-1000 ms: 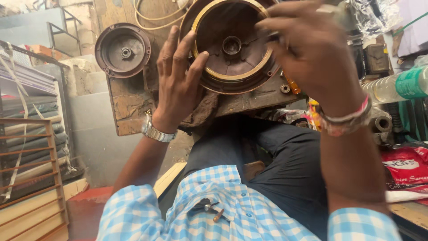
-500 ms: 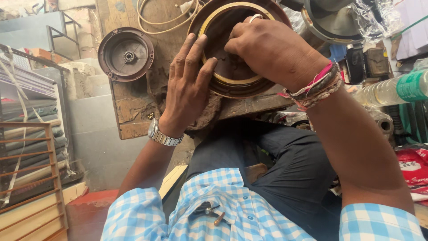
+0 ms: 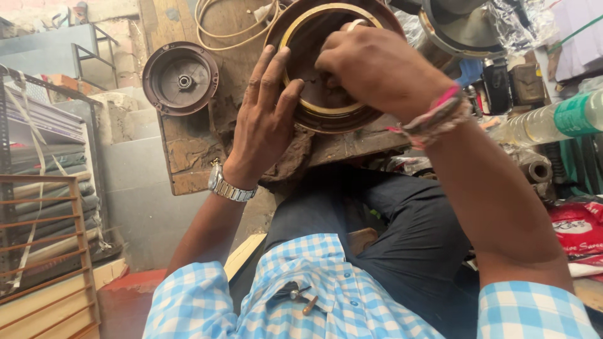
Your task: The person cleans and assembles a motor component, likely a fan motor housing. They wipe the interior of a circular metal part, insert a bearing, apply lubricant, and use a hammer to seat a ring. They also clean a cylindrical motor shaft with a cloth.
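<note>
A round brown motor housing with a brass-coloured ring lies on a stained wooden board in front of me. My left hand, with a metal watch at the wrist, rests flat against the housing's left rim, fingers spread. Over the housing's hollow centre my right hand has its fingers bunched down inside; whatever they pinch is hidden. A thread band circles that wrist.
A second round brown cover with a centre bearing sits on the board's left end. A coil of pale cable lies behind it. A clear plastic bottle and tools crowd the right. Metal racks stand at left.
My right hand has come down from above the housing and now reaches into its centre. My left hand stays pressed on the rim.
</note>
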